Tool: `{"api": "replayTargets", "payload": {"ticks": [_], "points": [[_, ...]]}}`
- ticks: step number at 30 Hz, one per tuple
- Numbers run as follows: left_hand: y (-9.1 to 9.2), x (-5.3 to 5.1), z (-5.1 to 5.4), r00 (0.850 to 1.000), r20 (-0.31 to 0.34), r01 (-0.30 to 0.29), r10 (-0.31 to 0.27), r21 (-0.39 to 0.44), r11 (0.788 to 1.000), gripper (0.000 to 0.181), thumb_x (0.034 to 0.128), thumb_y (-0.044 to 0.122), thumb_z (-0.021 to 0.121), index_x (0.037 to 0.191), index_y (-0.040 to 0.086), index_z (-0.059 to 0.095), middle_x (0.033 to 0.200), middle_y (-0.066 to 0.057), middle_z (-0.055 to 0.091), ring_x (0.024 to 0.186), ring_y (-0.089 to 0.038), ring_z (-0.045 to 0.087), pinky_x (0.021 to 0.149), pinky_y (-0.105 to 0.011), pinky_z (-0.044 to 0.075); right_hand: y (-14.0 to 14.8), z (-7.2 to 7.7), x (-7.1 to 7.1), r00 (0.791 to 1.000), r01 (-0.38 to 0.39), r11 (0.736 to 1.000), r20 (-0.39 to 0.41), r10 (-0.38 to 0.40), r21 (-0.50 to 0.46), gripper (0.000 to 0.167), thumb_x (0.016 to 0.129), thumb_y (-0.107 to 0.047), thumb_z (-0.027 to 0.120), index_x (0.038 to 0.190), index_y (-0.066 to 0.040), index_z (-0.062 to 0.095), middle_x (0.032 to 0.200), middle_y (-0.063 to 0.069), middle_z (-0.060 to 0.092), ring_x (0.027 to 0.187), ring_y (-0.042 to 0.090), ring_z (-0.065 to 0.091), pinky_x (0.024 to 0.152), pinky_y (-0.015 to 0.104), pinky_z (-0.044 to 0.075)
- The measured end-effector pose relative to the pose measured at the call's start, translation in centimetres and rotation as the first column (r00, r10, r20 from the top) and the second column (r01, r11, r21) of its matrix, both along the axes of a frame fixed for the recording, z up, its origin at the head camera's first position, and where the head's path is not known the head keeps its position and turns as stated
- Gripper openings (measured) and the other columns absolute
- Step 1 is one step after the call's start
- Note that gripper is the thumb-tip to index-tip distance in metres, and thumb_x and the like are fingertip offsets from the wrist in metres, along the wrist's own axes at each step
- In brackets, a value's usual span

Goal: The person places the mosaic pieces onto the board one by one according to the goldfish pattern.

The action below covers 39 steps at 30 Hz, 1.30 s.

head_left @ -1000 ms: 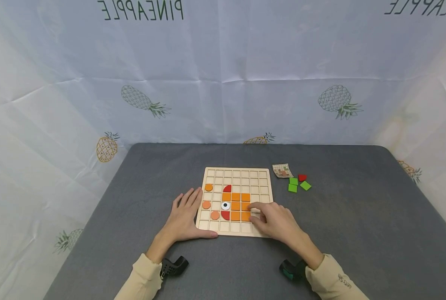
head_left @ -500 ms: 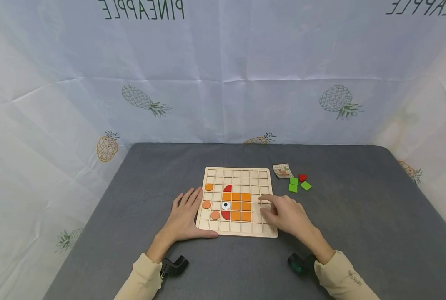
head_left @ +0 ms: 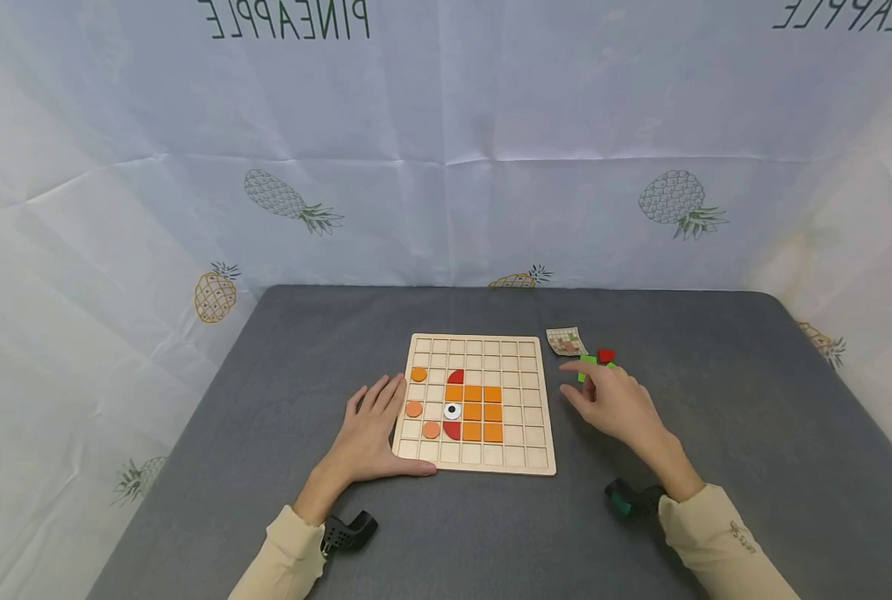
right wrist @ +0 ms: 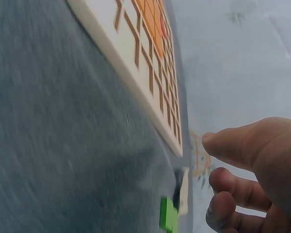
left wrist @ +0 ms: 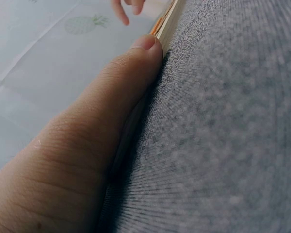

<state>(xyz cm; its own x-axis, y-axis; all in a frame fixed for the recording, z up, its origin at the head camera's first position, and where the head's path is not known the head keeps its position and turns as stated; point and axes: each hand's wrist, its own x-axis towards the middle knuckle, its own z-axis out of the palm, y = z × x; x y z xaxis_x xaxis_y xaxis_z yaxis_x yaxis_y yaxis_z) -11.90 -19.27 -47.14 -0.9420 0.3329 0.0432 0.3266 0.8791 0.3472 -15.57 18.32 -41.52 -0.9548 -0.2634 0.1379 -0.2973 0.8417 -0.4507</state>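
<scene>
A wooden grid board (head_left: 527,351) lies flat on the table. My left hand (head_left: 367,437) rests along its left edge and near corner, fingers straight and thumb on the front edge. Set in the grid are orange square tiles (head_left: 472,412), an eye tile (head_left: 452,411), two red quarter-round tiles (head_left: 456,377) and three orange discs (head_left: 413,409). Right of the board my right hand (head_left: 618,404) hovers by the green square tiles (head_left: 588,360), partly covering them. Its thumb and index finger stand apart, with nothing between them. In the right wrist view a green tile (right wrist: 168,213) shows below the fingers.
A small printed card (head_left: 565,341), slightly curled, lies beyond the board's right far corner. Beside the green tiles is a red tile (head_left: 606,355). The grey table (head_left: 326,333) ends at a pineapple-print curtain (head_left: 446,217).
My right hand has moved from the orange tiles off the board, rightward to the green tiles. My left hand and the set tiles stay in place.
</scene>
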Motion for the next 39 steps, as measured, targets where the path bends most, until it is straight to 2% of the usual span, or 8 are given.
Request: {"api": "replayTargets", "payload": {"ticks": [8,16,23,29,39], "points": [[0.0,0.0,-0.1,1.000,0.001,-0.002,0.002,-0.015,1.000,0.137,0.0639,0.083,0.071,0.165,0.008,0.016,0.172,-0.010,0.022,0.159,-0.034,0.019,0.124,-0.060,0.016,2.1,0.2,-1.7,0.998,0.064,0.998,-0.003,-0.064,0.007,0.036,0.096,-0.017,0.069,0.130,-0.004,0.069,0.055,-0.002,0.049,0.044,0.011,0.037,0.042,0.023,0.022],[0.0,-0.1,-0.2,1.000,-0.001,0.004,-0.004,-0.014,1.000,0.138,0.0640,0.084,0.071,0.165,0.008,0.015,0.172,-0.010,0.021,0.159,-0.034,0.019,0.123,-0.061,0.016,4.3,-0.4,-3.6,0.988,0.133,0.991,0.081,-0.134,0.018,0.043,0.098,-0.020,0.065,0.137,-0.002,0.062,0.058,0.001,0.050,0.045,0.014,0.039,0.042,0.025,0.025],[-0.1,-0.1,-0.3,1.000,-0.006,0.003,-0.003,-0.012,1.000,0.138,0.0638,0.085,0.070,0.165,0.009,0.015,0.172,-0.009,0.021,0.159,-0.033,0.019,0.123,-0.061,0.016,5.4,-1.3,-4.9,0.975,0.158,0.987,0.154,-0.160,0.026,0.046,0.099,-0.022,0.063,0.139,0.000,0.059,0.060,0.001,0.053,0.046,0.015,0.041,0.043,0.026,0.028],[-0.1,-0.1,-0.3,1.000,-0.004,0.007,-0.007,-0.017,1.000,0.138,0.0641,0.085,0.070,0.165,0.009,0.015,0.172,-0.009,0.021,0.159,-0.034,0.019,0.123,-0.061,0.016,5.5,-1.4,-5.2,0.964,0.162,0.985,0.202,-0.171,0.059,0.051,0.099,-0.023,0.062,0.142,0.004,0.055,0.064,0.003,0.055,0.050,0.016,0.045,0.045,0.028,0.033],[0.0,0.0,-0.1,1.000,-0.002,0.002,-0.002,-0.007,1.000,0.138,0.0639,0.084,0.071,0.165,0.009,0.014,0.172,-0.010,0.021,0.159,-0.034,0.019,0.123,-0.062,0.016,5.6,-1.5,-5.4,0.961,0.166,0.984,0.216,-0.174,0.059,0.048,0.101,-0.026,0.061,0.139,0.003,0.058,0.063,0.003,0.055,0.049,0.015,0.044,0.045,0.027,0.032]]}}
